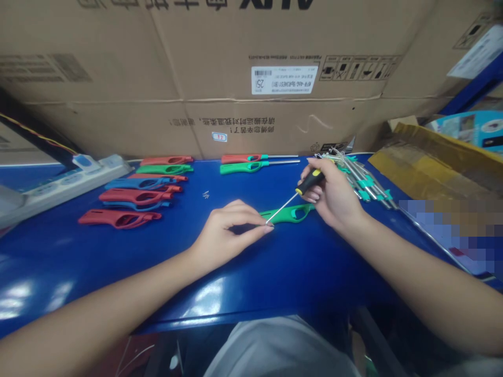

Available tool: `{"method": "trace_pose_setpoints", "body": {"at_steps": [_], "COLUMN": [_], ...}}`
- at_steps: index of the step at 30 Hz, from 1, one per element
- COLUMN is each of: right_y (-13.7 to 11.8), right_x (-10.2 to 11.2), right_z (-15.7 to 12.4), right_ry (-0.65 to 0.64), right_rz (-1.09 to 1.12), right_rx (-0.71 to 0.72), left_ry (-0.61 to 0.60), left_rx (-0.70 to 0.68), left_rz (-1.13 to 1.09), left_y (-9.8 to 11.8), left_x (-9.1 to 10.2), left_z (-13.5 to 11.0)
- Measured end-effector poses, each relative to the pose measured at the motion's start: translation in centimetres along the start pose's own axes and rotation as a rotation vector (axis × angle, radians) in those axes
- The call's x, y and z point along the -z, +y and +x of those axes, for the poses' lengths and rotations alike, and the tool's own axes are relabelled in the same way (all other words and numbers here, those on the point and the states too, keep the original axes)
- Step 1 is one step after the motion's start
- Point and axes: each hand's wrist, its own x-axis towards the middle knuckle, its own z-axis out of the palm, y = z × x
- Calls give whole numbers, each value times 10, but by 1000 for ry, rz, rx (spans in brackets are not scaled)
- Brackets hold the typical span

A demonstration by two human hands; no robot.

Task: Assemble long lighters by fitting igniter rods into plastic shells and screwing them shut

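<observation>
My right hand [336, 191] grips a screwdriver [310, 181] by its black and yellow handle, the thin shaft slanting down to the left. At the shaft's tip, the thumb and fingers of my left hand [231, 228] are pinched together; what lies between them is too small to make out. Just behind the hands, a green lighter body [288, 213] rests on the blue table [243, 283]. Part of it is hidden by my left fingers.
Red, green and blue lighter bodies [129, 198] lie at the left beside a white power strip [78, 180]. Two lighters with metal tubes [283, 162] lie at the back. Several metal tubes with teal parts [367, 180] are piled right, near a cardboard box [436, 167]. A large carton [212, 73] stands behind.
</observation>
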Motion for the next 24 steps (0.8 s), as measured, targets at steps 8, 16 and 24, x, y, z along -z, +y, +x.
{"method": "trace_pose_setpoints", "body": {"at_steps": [8, 16, 24], "right_y": [1, -1, -4], "right_x": [2, -1, -4], "right_z": [1, -4, -8], "right_ry": [-5, -23, -21], "right_rz": [-56, -124, -152], "right_rx": [49, 126, 170], "left_ry": [-32, -74, -84], "left_rx": [26, 63, 68], "left_rz": [6, 24, 41], "left_y": [-2, 0, 0], "left_x": [-1, -2, -1], "left_z": [0, -1, -1]}}
